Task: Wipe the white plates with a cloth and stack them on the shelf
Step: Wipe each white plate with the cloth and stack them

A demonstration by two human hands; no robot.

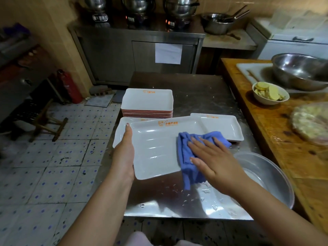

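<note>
A white rectangular plate (156, 148) with an orange logo lies tilted over the steel table (200, 96). My left hand (124, 148) grips its left edge, thumb on the rim. With flat, straight fingers, my right hand (211, 157) presses a blue cloth (186, 157) onto the plate's right side. Another white plate (119, 134) lies partly hidden under the held one, and a third (223, 126) sits to the right. A stack of several white plates (147, 102) stands behind them.
A steel basin (269, 176) sits at the table's right front corner. On the wooden counter (248, 121) to the right are a bowl of sliced food (269, 94) and a large steel bowl (300, 71). Steel cabinet with pots behind; tiled floor and stool to the left.
</note>
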